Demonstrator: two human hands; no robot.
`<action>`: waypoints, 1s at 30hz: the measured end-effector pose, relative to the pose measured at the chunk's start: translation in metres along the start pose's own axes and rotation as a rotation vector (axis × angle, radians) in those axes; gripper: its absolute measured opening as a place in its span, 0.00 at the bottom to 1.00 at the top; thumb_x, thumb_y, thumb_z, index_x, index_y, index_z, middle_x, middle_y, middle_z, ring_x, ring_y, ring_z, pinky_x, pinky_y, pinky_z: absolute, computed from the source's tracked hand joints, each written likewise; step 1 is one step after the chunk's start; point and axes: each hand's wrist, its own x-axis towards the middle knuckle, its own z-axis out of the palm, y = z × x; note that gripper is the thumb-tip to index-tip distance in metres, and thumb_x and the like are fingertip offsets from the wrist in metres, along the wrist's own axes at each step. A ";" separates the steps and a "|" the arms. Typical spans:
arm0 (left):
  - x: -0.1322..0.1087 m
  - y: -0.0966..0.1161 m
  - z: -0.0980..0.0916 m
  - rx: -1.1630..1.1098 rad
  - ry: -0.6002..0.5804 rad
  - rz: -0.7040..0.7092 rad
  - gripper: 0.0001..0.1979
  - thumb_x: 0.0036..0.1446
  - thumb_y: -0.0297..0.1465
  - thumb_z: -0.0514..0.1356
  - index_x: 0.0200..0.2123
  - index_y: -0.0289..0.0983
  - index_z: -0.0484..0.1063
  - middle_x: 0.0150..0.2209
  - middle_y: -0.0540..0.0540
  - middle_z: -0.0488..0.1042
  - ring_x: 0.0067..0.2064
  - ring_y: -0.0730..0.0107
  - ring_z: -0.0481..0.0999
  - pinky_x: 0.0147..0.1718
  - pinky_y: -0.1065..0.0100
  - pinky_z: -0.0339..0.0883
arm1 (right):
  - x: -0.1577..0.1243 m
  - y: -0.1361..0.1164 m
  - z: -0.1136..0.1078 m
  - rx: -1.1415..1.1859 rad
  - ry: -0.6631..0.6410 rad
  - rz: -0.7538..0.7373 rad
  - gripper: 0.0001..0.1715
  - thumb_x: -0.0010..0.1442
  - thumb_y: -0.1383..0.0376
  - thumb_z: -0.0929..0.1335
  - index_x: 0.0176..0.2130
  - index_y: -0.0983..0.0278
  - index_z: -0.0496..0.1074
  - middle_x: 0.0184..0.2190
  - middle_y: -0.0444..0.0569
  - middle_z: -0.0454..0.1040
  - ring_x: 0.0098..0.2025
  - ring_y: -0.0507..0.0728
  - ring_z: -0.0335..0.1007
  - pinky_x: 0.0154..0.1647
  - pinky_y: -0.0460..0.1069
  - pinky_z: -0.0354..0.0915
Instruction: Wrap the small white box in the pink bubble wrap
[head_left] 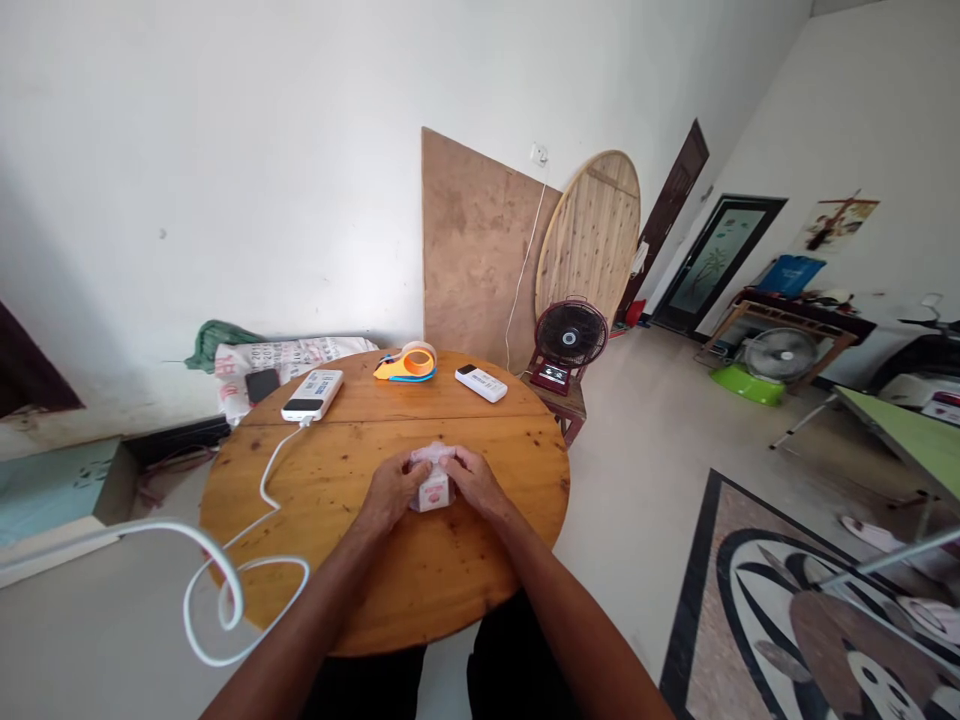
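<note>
On the round wooden table (420, 570) both my hands close around a small pale pink and white box (433, 485) near the middle. My left hand (390, 492) grips its left side with fingers curled over the top. On the box's right side my right hand (472, 482) presses, fingers bent onto its top flap. Most of the box is hidden between them.
A white power bank (313, 394) with a white cable (225, 570) lies far left. An orange tape dispenser (406, 363) and a white remote (481, 383) lie at the far edge. A small fan (570, 340) stands on a stool beyond. A green table (907, 435) is at right.
</note>
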 end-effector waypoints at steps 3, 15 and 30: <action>0.004 -0.006 0.006 -0.029 0.112 -0.009 0.16 0.45 0.40 0.59 0.32 0.33 0.74 0.25 0.49 0.75 0.27 0.66 0.72 0.25 0.69 0.64 | -0.002 0.001 0.001 0.076 -0.059 -0.029 0.19 0.53 0.54 0.69 0.41 0.63 0.70 0.36 0.46 0.74 0.37 0.54 0.70 0.38 0.47 0.66; 0.000 0.009 0.003 -0.429 -0.051 -0.120 0.27 0.41 0.41 0.67 0.43 0.33 0.69 0.34 0.46 0.77 0.31 0.67 0.74 0.31 0.67 0.68 | 0.004 0.009 0.004 0.183 -0.049 0.022 0.21 0.50 0.59 0.71 0.43 0.64 0.69 0.29 0.44 0.75 0.35 0.54 0.71 0.38 0.48 0.66; 0.000 0.002 -0.001 -0.525 -0.086 -0.141 0.24 0.38 0.40 0.69 0.39 0.34 0.73 0.31 0.47 0.78 0.29 0.69 0.74 0.31 0.68 0.67 | 0.003 0.003 -0.002 0.188 -0.073 0.048 0.21 0.50 0.58 0.72 0.43 0.63 0.70 0.37 0.45 0.75 0.37 0.54 0.72 0.39 0.48 0.67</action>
